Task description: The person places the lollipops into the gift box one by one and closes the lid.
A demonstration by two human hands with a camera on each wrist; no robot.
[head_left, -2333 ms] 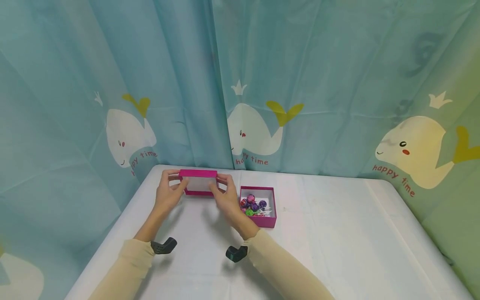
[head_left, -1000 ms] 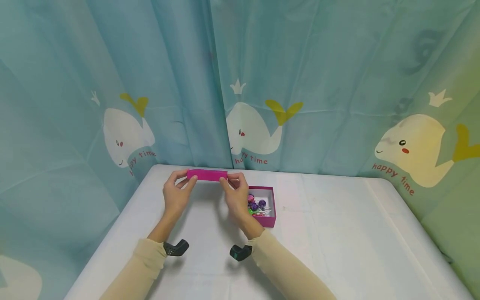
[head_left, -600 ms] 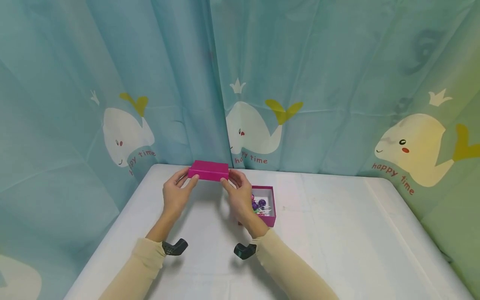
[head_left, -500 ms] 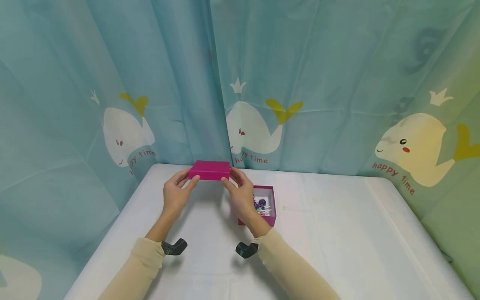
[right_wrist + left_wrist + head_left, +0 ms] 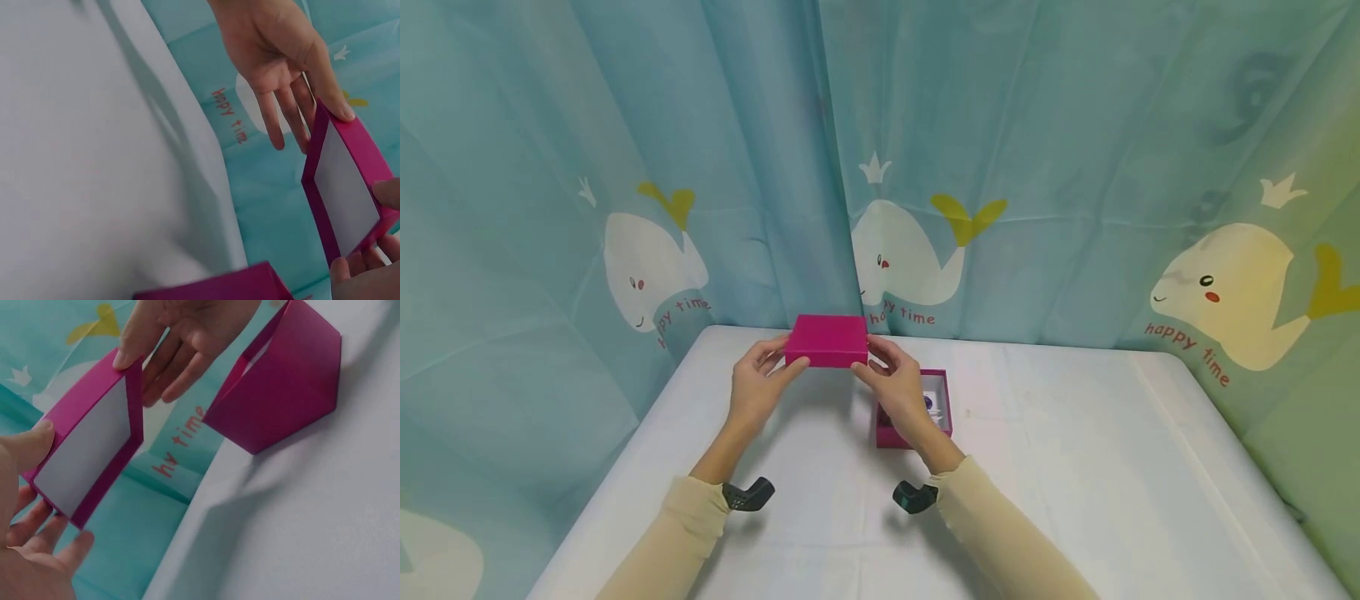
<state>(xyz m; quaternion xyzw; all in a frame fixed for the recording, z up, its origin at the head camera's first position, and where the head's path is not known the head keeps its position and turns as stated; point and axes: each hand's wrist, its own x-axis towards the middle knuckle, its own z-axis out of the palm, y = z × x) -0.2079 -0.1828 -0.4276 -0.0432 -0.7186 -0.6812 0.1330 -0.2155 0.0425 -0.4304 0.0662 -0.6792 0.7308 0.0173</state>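
A shallow magenta box lid [image 5: 827, 337] hangs above the back of the table, its top facing up and its white inside [image 5: 90, 453] showing in the left wrist view. My left hand [image 5: 757, 390] pinches the lid's left end between thumb and fingers. At the opposite end, my right hand [image 5: 897, 388] grips it the same way. Below and to the right, a magenta box [image 5: 892, 437] stands uncovered on the table, apart from the lid. My right hand and wrist hide much of it. One purple lollipop [image 5: 928, 402] and some white sticks show inside.
A white cloth covers the table [image 5: 1075, 467]. Behind its far edge hangs a blue-green curtain [image 5: 1045, 275] printed with whales. Dark wrist devices, such as the right one [image 5: 914, 497], stick out beneath both forearms.
The lid has turned from showing its white inside to showing its magenta top. Both hands have carried it right, towards the box, and the right hand now covers more of the lollipops.
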